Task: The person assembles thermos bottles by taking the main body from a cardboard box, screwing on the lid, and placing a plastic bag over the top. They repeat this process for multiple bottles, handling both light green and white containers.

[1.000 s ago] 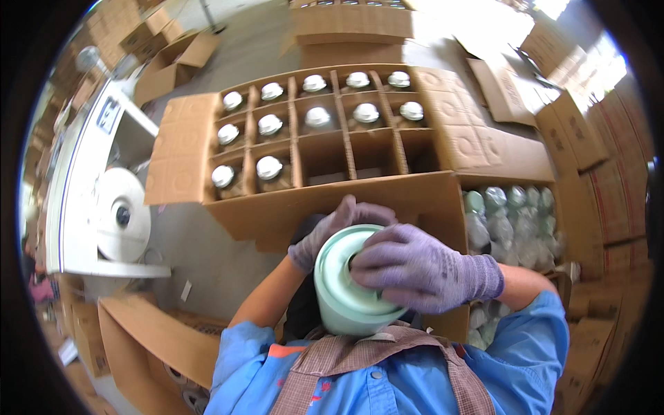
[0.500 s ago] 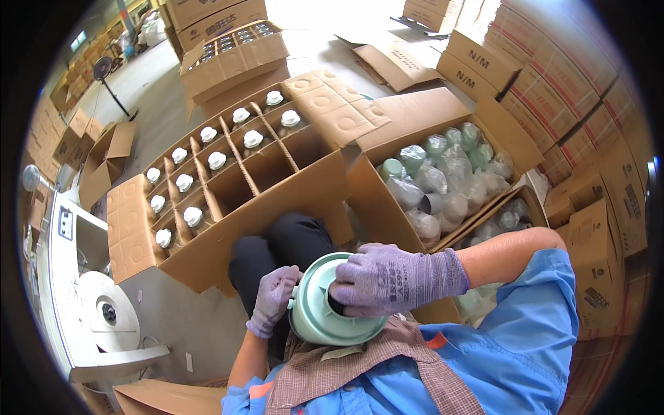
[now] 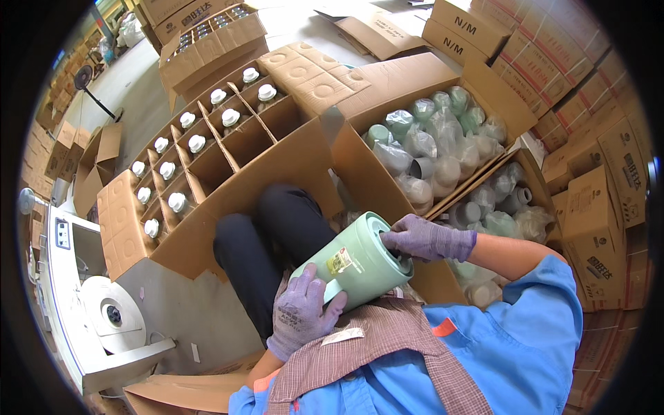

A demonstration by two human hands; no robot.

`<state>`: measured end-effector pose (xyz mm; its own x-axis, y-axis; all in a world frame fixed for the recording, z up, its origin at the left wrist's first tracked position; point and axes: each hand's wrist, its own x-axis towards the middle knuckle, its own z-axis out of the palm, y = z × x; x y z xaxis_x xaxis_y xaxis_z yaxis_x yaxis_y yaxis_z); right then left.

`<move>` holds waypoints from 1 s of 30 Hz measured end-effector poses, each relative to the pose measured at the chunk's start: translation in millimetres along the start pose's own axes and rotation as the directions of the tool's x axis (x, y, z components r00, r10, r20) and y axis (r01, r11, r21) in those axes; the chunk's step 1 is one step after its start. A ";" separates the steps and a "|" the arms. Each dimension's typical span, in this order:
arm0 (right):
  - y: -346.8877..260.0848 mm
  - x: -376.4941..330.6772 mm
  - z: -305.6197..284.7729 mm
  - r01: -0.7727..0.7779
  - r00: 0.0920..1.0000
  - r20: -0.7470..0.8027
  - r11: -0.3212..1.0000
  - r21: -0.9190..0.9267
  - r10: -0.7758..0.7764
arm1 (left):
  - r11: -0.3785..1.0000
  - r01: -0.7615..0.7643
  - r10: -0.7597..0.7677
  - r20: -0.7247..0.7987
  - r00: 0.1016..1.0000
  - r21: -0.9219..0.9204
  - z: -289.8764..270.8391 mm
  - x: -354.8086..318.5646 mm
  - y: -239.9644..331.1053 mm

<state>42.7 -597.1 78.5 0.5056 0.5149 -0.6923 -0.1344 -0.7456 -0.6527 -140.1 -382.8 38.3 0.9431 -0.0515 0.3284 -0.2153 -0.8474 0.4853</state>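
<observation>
A mint-green jug (image 3: 356, 259) with a handle and a small label lies tilted across my lap, its open end facing right. My left hand (image 3: 301, 311), in a grey-purple knitted glove, is closed round the handle. At the jug's open end is my right hand (image 3: 425, 237), gloved the same way, its fingers curled into the recessed round opening and gripping there. The fingertips are hidden inside the dark recess.
Ahead stands a divided carton (image 3: 277, 155) holding several white-capped bottles, with some bare compartments. To the right, an open carton (image 3: 377, 190) holds plastic-wrapped green and clear parts. A white machine (image 3: 76, 304) is at left; stacked cartons (image 3: 588, 207) line the right.
The jug has turned from showing its round end to lying on its side, label visible. My left hand has moved down onto the handle; my right hand has shifted up and right.
</observation>
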 end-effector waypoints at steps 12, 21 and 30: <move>110.3 20.1 52.5 -0.006 1.000 0.017 0.778 0.628 -0.006 | 0.811 0.552 -0.584 -0.294 0.756 -0.194 -9.2 -63.8 -73.6; 71.1 32.3 113.9 0.706 0.707 -0.170 0.699 0.117 -0.686 | 0.685 0.615 -0.721 -0.242 0.650 -0.390 -76.6 -22.6 -148.9; 69.2 37.6 23.6 0.633 0.773 -0.033 0.769 0.083 -0.633 | 0.835 0.139 -0.285 -0.203 0.937 -0.532 -26.7 93.0 -152.8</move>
<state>32.3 -619.3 0.1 0.5039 0.8565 -0.1119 0.1465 -0.2125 -0.9661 -26.2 -244.0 16.4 0.8935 0.3008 0.3334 -0.1834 -0.4335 0.8823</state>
